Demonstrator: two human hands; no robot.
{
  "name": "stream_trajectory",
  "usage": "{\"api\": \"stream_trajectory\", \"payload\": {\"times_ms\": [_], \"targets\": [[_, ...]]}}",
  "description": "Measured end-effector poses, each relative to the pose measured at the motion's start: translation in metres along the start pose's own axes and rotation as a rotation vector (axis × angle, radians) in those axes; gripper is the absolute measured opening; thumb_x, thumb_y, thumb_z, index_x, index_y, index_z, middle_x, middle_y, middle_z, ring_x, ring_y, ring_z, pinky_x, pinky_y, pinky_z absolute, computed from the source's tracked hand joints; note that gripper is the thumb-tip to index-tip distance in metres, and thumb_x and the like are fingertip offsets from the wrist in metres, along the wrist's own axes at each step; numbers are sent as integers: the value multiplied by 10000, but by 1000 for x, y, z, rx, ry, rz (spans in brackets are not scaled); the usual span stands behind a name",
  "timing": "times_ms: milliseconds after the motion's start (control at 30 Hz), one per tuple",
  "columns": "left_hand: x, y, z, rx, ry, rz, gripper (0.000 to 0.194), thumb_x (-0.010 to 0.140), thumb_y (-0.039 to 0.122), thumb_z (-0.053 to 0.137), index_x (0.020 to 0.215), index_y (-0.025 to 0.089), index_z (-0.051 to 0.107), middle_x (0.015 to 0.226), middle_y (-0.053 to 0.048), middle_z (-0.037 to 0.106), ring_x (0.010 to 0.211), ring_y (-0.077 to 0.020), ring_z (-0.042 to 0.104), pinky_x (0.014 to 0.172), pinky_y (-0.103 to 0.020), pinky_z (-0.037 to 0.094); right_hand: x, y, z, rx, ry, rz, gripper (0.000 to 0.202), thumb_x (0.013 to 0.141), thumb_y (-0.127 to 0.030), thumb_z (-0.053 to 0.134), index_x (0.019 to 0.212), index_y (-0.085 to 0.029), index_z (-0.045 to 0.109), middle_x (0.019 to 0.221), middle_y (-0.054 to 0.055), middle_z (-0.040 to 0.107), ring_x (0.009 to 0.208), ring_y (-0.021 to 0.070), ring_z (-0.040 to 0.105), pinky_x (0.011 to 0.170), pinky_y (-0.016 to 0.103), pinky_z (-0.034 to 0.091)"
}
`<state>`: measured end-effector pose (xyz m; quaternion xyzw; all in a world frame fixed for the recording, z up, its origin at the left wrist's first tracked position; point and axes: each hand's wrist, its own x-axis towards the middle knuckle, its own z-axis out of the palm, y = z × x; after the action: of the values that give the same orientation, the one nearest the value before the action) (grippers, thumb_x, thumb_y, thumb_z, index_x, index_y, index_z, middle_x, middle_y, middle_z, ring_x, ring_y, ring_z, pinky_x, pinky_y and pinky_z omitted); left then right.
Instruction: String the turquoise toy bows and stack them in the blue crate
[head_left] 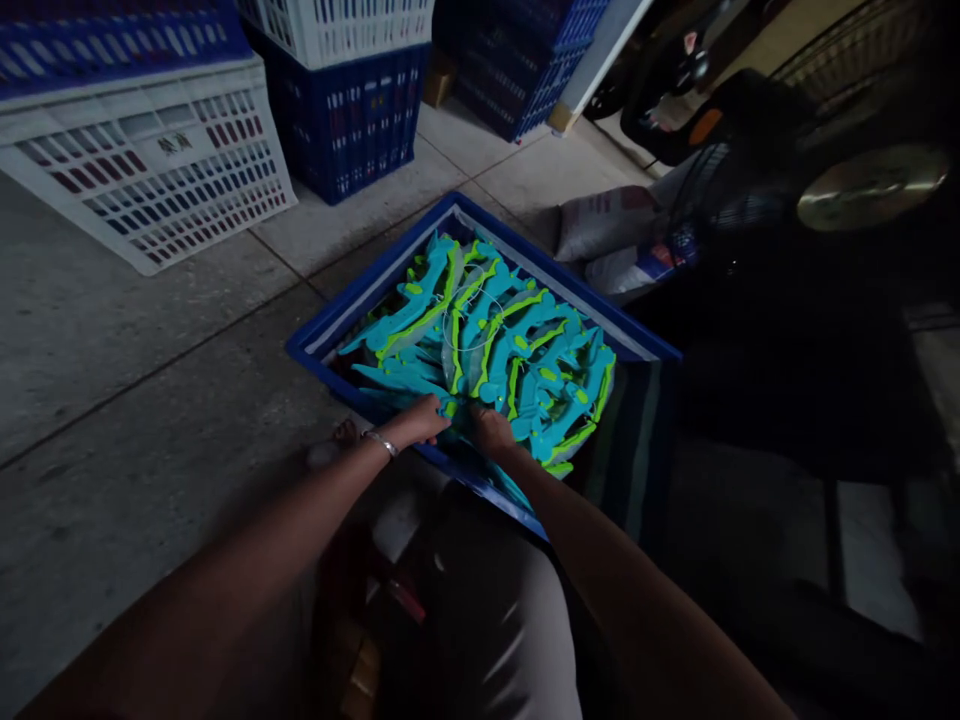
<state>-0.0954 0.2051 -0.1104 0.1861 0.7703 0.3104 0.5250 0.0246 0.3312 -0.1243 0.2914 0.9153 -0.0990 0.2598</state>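
A blue crate point(480, 492) on the floor in front of me is heaped with teal plastic pieces point(551, 425) that have lime-green edging. My left hand point(421, 420), with a bracelet at the wrist, is closed at the crate's near side, fingers pinched on a teal-and-green plastic piece point(452, 407). Close beside it, my right hand point(493, 430) is closed too, its fingers at the other end of that piece. Their fingertips are partly hidden and dim. A thin pale loop of line point(448, 325) lies over the heap.
White crates point(161, 150) and blue crates point(352, 120) are stacked at the back left. Filled sacks point(607, 222) lie beyond the crate. A striped cloth point(628, 440) covers its right end. A dark fan-like object point(870, 190) stands at the right. My knee point(517, 620) is close to the near rim.
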Motion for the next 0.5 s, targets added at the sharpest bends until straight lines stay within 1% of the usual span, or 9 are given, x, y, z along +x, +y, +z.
{"api": "stream_trajectory", "payload": {"times_ms": [33, 100, 167, 233, 267, 333, 400, 467, 500], "targets": [[5, 0, 2, 45, -20, -9, 456, 889, 221, 631, 1319, 81, 575, 508, 10, 601, 498, -184, 615, 466, -216, 384, -2, 0, 0, 15, 8, 2, 299, 966, -245, 621, 1247, -147, 652, 1180, 177, 721, 1142, 300, 672, 948, 344, 494], [10, 0, 3, 114, -56, -12, 444, 903, 230, 613, 1318, 79, 568, 512, 12, 599, 529, -185, 634, 478, -215, 394, -10, 0, -1, 50, 39, -6, 310, 980, -226, 596, 1276, -144, 641, 1228, 171, 704, 1173, 279, 654, 959, 319, 478], [12, 0, 3, 175, -81, 1, 446, 903, 222, 611, 1325, 89, 558, 572, -4, 644, 589, -192, 671, 498, -217, 421, -24, -2, 1, 88, 89, -25, 315, 1016, -229, 538, 1310, -154, 622, 1303, 154, 671, 1219, 248, 624, 968, 286, 454], [12, -1, 3, 244, -79, 39, 421, 866, 182, 647, 1276, 108, 591, 683, -38, 708, 685, -210, 710, 557, -234, 474, -39, -4, 6, 119, 123, -37, 297, 1047, -244, 474, 1283, -169, 639, 1293, 136, 675, 1190, 225, 633, 926, 265, 446], [12, -1, 4, 283, -63, 70, 400, 841, 152, 665, 1236, 117, 614, 775, -65, 740, 767, -226, 727, 615, -249, 506, -44, -5, 10, 130, 121, -39, 286, 1055, -251, 453, 1226, -172, 668, 1227, 128, 702, 1128, 219, 656, 876, 261, 449], [13, -2, 7, 352, -9, 145, 365, 809, 99, 679, 1170, 129, 644, 1004, -116, 756, 973, -260, 722, 775, -291, 542, -49, -4, 19, 146, 72, -52, 283, 1048, -241, 448, 1025, -175, 723, 992, 101, 744, 922, 201, 689, 737, 257, 433], [16, -3, 9, 403, 30, 205, 360, 795, 69, 683, 1149, 128, 650, 1169, -141, 720, 1113, -278, 678, 902, -338, 532, -46, -1, 26, 167, 2, -102, 329, 1029, -206, 446, 829, -178, 705, 790, 60, 710, 744, 172, 649, 640, 254, 390], [20, -4, 10, 434, 29, 232, 375, 769, 63, 718, 1133, 122, 655, 1198, -143, 707, 1123, -277, 665, 931, -364, 528, -37, 3, 30, 201, -49, -188, 335, 1005, -171, 456, 740, -178, 661, 733, 33, 672, 688, 150, 597, 626, 248, 381], [23, -4, 10, 444, 19, 237, 379, 748, 62, 742, 1114, 120, 661, 1184, -137, 711, 1106, -271, 668, 921, -361, 531, -32, 4, 32, 223, -62, -234, 313, 998, -174, 472, 740, -175, 649, 746, 28, 666, 694, 144, 584, 642, 246, 396]]}}
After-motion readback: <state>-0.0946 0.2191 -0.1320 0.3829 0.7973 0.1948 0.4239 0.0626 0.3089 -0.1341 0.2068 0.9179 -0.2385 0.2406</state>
